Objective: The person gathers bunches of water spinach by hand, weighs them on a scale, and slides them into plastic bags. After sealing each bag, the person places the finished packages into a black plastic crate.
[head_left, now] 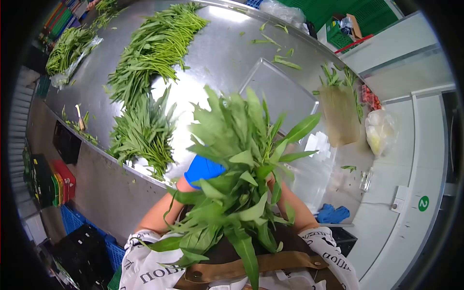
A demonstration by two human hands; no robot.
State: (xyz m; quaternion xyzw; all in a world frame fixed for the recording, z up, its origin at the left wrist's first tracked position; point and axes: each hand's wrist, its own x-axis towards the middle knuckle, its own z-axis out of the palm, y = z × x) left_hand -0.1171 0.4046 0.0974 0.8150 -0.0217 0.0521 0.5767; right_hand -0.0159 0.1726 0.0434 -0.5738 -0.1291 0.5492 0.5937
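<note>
A large bunch of water spinach [241, 169] is held up in front of my chest, its leaves fanning out both up and down. On its left side my left hand [205, 170], in a blue glove, grips the bunch; leaves cover the fingertips. My right hand [270, 181] is at the other side, closed around the stems and mostly hidden behind leaves. Below and behind the bunch is a brown apron [261, 268]. To the left on the metal table [217, 53], a smaller heap of water spinach [145, 128] lies near the edge.
A long pile of water spinach [157, 46] lies further back, with a bagged bunch [72, 50] at the far left. A clear plastic tray [280, 89], plastic sheets [309, 176] and a blue glove [333, 213] lie to the right. Crates [72, 224] stand on the floor.
</note>
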